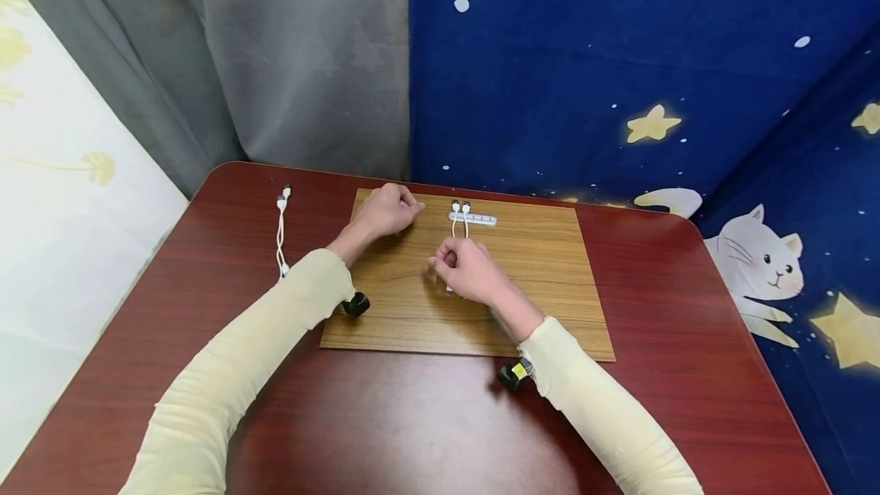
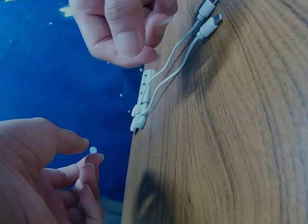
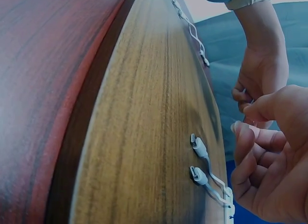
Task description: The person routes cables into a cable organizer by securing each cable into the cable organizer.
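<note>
A white cable clip strip lies near the far edge of the wood-grain board. Two short white charging cables are seated side by side in its slots at one end. Their small metal plugs rest on the board, toward its near side. My left hand is over the board's far left, fingers loosely curled, a gap between thumb and index finger. Above the cables, my right hand has bent fingers and partly hides them in the head view. Nothing shows in either hand.
The wood-grain board lies on a dark red table. More white cables lie left of the board. Behind the table hang a grey curtain and a blue star-patterned curtain.
</note>
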